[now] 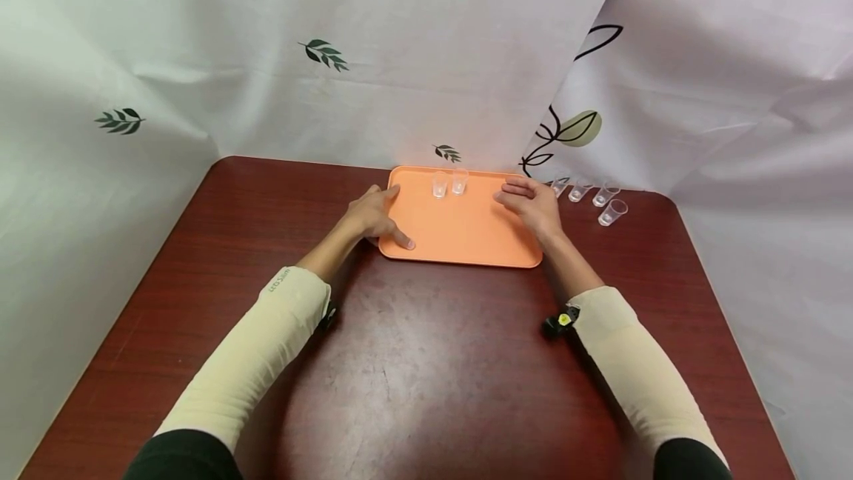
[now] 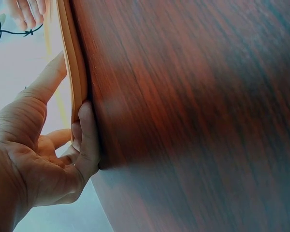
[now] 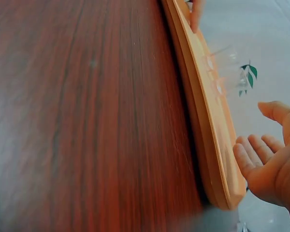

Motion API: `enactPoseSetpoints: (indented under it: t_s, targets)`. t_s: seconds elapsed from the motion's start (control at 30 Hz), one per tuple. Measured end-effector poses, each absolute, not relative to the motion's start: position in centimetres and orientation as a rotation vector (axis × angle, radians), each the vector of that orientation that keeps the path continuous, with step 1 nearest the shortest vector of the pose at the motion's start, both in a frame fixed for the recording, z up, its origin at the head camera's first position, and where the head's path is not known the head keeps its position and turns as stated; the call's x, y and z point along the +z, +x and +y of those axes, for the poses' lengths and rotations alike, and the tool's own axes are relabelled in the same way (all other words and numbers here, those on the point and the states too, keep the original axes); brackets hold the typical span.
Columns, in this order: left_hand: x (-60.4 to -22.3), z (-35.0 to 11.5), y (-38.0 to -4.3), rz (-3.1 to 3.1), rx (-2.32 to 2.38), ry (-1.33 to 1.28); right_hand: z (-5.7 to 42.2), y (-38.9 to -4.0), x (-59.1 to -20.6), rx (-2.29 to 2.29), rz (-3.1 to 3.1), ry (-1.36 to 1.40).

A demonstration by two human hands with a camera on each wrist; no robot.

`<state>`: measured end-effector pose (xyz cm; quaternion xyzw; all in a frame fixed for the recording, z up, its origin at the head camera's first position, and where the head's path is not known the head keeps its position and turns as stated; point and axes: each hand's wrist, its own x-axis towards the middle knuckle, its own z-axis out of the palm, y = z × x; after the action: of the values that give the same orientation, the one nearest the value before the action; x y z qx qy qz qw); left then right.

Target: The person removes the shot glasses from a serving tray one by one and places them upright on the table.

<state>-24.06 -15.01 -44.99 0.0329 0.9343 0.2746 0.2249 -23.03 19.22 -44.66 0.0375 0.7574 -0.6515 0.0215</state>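
Nearest the camera, dark sleeves (image 1: 183, 456) are seen over the red-brown counter (image 1: 413, 361). At its far edge an orange tray (image 1: 460, 232) is set, its left end gripped by the left hand (image 1: 373, 213); the right hand (image 1: 535, 207) is held over its right end, fingers straight, thumb apart. Two clear cups (image 1: 440, 185) are carried on it; four more cups (image 1: 606, 194) are grouped rightward.

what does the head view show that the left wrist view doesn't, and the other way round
Only the head view: two clear cups on the tray, four more cups on the table to the right, and both pale sleeves.

Only the left wrist view: the palm side of the left hand, with fingers curled against the tray's outer edge.

Both: the tray, the table, the left hand, the printed cloth and the right hand, which the wrist view cuts off.
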Motion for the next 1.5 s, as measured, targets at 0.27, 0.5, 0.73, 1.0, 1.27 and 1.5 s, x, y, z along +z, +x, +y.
enactPoseSetpoints:
  t_s: [0.27,0.5,0.73,1.0,1.27,1.5]
  targets:
    - [-45.7,-15.1,-24.6,2.572,0.762,0.086,17.5,-24.2,-45.0,-1.981,2.398,0.083]
    - [-45.7,-15.0,-24.7,2.580,0.742,0.093,15.7,-24.8,-45.1,-1.934,2.403,0.041]
    - [-45.6,-15.1,-24.6,2.583,0.756,0.083,14.0,-25.2,-45.4,-1.912,2.406,0.039]
    - [-45.1,-14.9,-24.2,2.584,0.723,0.069,12.6,-25.5,-45.6,-1.962,2.371,0.046]
    - [-45.5,-15.0,-24.2,2.586,0.748,0.069,11.9,-25.3,-45.5,-1.982,2.389,0.067]
    - [-45.4,-15.1,-24.1,2.578,0.771,0.069,12.0,-25.1,-45.6,-2.022,2.381,0.059]
